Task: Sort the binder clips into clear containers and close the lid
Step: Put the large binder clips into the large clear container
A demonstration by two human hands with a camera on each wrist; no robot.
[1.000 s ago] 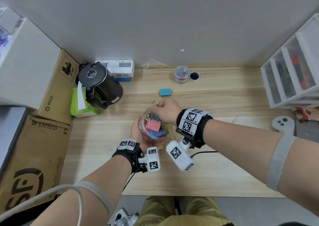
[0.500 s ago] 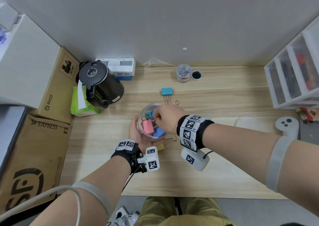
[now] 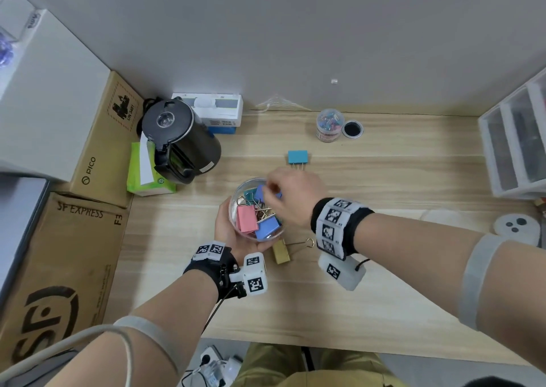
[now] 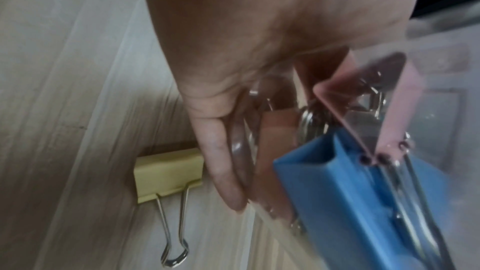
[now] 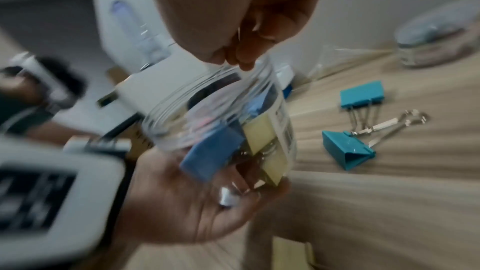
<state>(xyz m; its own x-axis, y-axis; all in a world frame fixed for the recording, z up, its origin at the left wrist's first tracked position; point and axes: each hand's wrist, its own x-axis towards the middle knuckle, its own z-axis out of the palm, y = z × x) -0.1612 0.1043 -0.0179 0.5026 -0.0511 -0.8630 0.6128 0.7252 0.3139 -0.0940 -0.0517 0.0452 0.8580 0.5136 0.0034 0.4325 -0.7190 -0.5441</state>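
Observation:
A clear jar (image 3: pixel 236 200) lies tilted in my left hand (image 3: pixel 233 233), which grips it from below. Pink (image 3: pixel 246 219), blue (image 3: pixel 267 228) and teal clips sit inside; the left wrist view shows the blue clip (image 4: pixel 350 192) and pink clip (image 4: pixel 363 100) through the wall. My right hand (image 3: pixel 292 197) hovers at the jar's far rim (image 5: pixel 207 93), fingertips (image 5: pixel 241 59) curled together with no clip showing between them. On the table lie a yellow clip (image 3: pixel 280 252) (image 4: pixel 168 171) and two teal clips (image 5: pixel 362 93) (image 5: pixel 346 149).
A black kettle (image 3: pixel 180 141) and green tissue pack (image 3: pixel 141 173) stand at the left, with cardboard boxes (image 3: pixel 59 253) beyond. At the back are a small jar of clips (image 3: pixel 328 125) and a black lid (image 3: pixel 353 128). White drawers (image 3: pixel 514 144) line the right edge.
My right hand moved from the jar's right side over its mouth and now sits at the far rim. The left hand has kept hold of the jar.

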